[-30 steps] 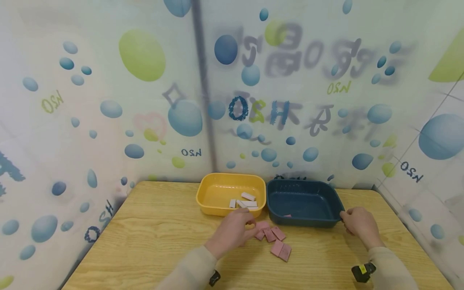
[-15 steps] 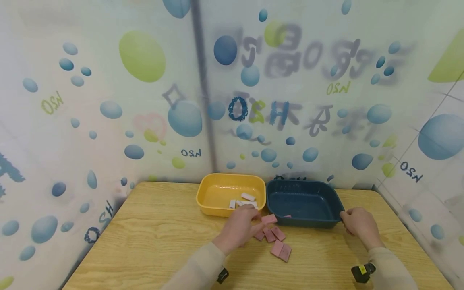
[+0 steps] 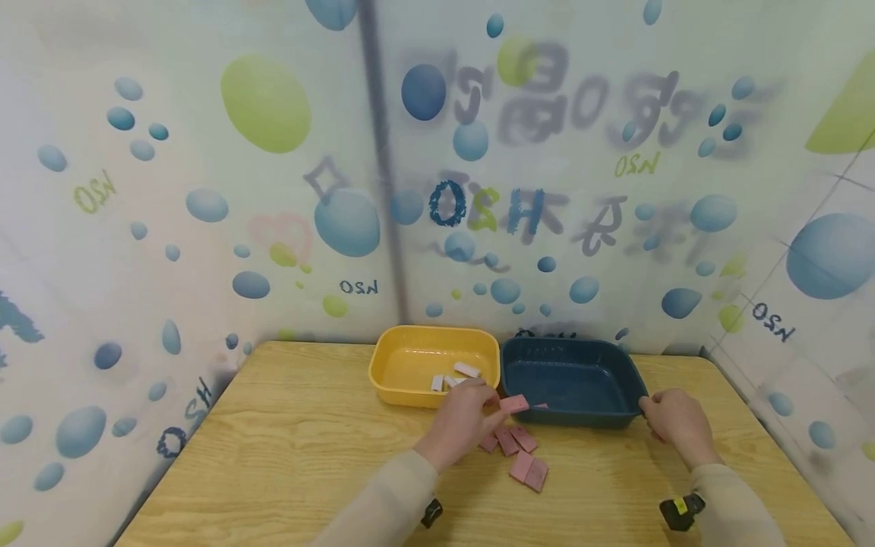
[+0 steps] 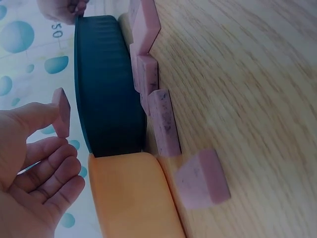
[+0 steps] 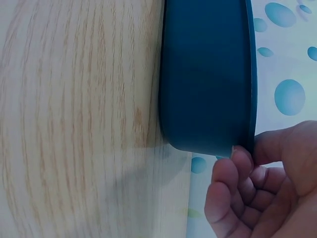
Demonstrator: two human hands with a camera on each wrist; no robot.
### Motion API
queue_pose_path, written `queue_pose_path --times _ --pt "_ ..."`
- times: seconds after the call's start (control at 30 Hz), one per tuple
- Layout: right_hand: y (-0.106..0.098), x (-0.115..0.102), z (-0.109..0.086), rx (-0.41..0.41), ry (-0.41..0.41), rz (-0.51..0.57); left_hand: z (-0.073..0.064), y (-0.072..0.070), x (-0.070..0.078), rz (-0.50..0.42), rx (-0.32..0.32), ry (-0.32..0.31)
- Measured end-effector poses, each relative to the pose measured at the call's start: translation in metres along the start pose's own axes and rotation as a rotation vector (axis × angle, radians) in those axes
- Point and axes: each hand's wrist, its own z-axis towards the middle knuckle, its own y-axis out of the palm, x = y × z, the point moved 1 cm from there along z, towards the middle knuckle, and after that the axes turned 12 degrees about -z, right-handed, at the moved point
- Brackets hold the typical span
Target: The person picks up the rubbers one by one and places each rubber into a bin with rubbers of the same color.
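Observation:
My left hand [image 3: 459, 422] pinches a pink eraser [image 4: 61, 113] between thumb and fingers. In the head view it holds this eraser near the front left rim of a dark blue tray [image 3: 581, 418]. Several more pink erasers [image 3: 536, 474] lie on the table in front of the tray, some with dark smudges in the left wrist view. The edge of another pink piece [image 3: 541, 406] shows just inside the blue tray. My right hand [image 3: 678, 427] grips the tray's right front corner, thumb on one side of the rim and fingers on the other [image 5: 242, 161].
To the left of the blue tray stands a yellow tray [image 3: 390, 393] with several small white blocks [image 3: 468, 370] in it, partly hidden by the left hand. Both trays sit at the back of a wooden table [image 3: 287, 456], close to a patterned wall [image 3: 287, 197].
My left hand has picked up a pink eraser from the group on the table and moved it up and right toward the blue tray. The right hand stays on the tray's corner.

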Motion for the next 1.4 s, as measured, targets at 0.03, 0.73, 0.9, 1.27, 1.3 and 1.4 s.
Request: queue_pose_path --times 0.03,0.73,0.9,1.27,1.3,1.4 --pt "0.0 -0.001 0.0 0.002 0.0 0.002 0.001 0.001 0.0 -0.001 0.0 0.0" --pt "0.002 -0.003 -0.001 0.025 0.03 0.0 0.011 0.016 0.002 0.022 0.007 -0.032" --pt "0.002 -0.003 -0.002 0.023 0.029 -0.002 0.014 0.02 0.005 0.024 -0.01 -0.053" --pt "0.003 -0.004 -0.001 0.028 0.033 0.003 0.022 0.027 0.007 0.047 0.014 -0.049" --pt "0.003 -0.004 -0.002 0.029 0.033 0.003 0.022 0.028 0.007 0.05 0.016 -0.05" --pt "0.002 -0.004 -0.002 0.031 0.035 0.003 0.025 0.03 0.008 0.064 0.016 -0.056"
